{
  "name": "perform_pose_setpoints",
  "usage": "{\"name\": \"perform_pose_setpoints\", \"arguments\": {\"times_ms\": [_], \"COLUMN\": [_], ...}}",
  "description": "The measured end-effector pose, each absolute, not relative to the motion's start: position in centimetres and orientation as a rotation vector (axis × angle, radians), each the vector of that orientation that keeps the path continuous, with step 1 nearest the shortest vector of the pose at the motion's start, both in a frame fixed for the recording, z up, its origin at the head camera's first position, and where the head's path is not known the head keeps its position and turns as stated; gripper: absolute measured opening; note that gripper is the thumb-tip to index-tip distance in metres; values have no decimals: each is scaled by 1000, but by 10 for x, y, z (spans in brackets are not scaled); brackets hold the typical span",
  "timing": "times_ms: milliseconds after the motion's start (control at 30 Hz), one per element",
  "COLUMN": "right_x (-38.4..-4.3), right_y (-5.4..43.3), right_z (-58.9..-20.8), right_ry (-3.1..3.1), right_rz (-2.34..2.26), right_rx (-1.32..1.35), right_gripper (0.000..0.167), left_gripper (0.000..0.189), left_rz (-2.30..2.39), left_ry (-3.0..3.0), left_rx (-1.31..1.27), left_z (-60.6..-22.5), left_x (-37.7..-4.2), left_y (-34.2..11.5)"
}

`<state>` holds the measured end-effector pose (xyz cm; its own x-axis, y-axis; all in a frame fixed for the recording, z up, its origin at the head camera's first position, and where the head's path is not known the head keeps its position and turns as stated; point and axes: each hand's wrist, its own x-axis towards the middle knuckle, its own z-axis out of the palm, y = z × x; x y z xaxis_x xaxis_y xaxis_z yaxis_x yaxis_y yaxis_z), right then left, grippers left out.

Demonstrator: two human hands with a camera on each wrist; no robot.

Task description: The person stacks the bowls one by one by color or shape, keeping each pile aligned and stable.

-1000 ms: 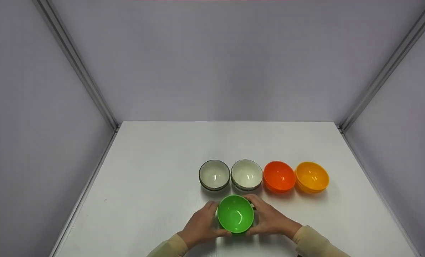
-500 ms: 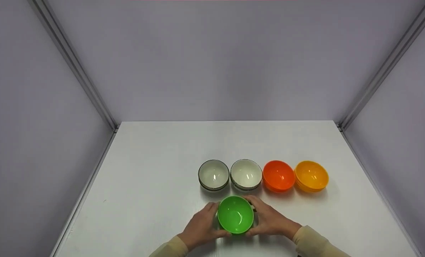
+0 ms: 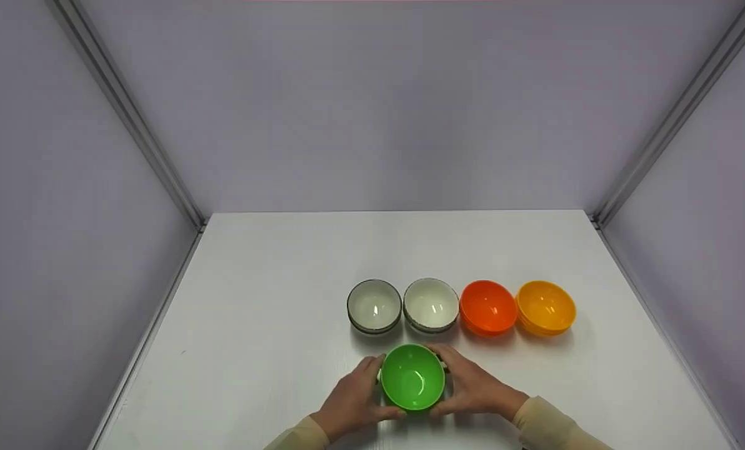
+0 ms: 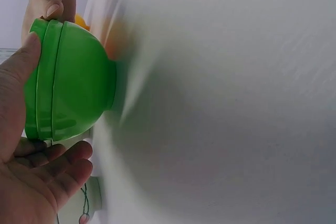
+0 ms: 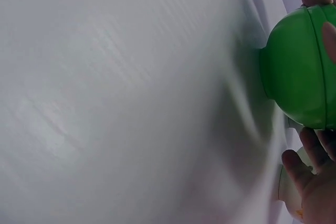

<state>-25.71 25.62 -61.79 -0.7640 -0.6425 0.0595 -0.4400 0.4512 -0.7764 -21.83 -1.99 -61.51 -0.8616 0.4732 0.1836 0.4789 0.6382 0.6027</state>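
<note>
Both hands hold a nested stack of green bowls point(image 3: 412, 378) upright near the front of the white table. My left hand point(image 3: 352, 395) grips its left side, thumb on the near side and fingers round the far side. On the right side, my right hand point(image 3: 472, 384) grips it the same way. The left wrist view shows stacked rims on the green bowls point(image 4: 84, 82), with the foot right at the tabletop. The right wrist view shows the green bowls point(image 5: 296, 69) cut off by the frame edge.
Behind the green stack stands a row of bowl stacks: two white with dark rims, the left one point(image 3: 375, 306) and the right one point(image 3: 432, 305), then orange bowls point(image 3: 488, 307) and yellow bowls point(image 3: 546, 307). Grey walls point(image 3: 372, 106) enclose the white table point(image 3: 254, 300) at back and sides.
The green bowls and both hands have shifted very slightly toward the front edge. Grips look the same, and the row of bowls behind stands as before.
</note>
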Motion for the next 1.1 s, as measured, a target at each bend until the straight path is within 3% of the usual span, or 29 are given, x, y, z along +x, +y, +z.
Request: {"name": "perform_pose_setpoints", "arguments": {"times_ms": [133, 500, 833, 1100], "right_x": [-256, -254, -254, -254], "right_y": [261, 259, 227, 191], "right_z": [-622, -628, -633, -634], "right_ry": [2433, 2415, 2401, 2380], "right_rz": [-1191, -1177, -1235, -1321], "right_rx": [-925, -860, -822, -728], "right_gripper": [119, 96, 89, 69], "left_gripper": [115, 117, 118, 113], "left_rz": [-1143, -1310, -1430, -1425], "left_ry": [-2885, -2888, -2740, -2807], "left_rx": [-796, -760, -779, -614], "left_z": [-617, -631, -637, -636], "left_x": [-216, -220, -223, -229], "left_y": [-21, -20, -44, -73]}}
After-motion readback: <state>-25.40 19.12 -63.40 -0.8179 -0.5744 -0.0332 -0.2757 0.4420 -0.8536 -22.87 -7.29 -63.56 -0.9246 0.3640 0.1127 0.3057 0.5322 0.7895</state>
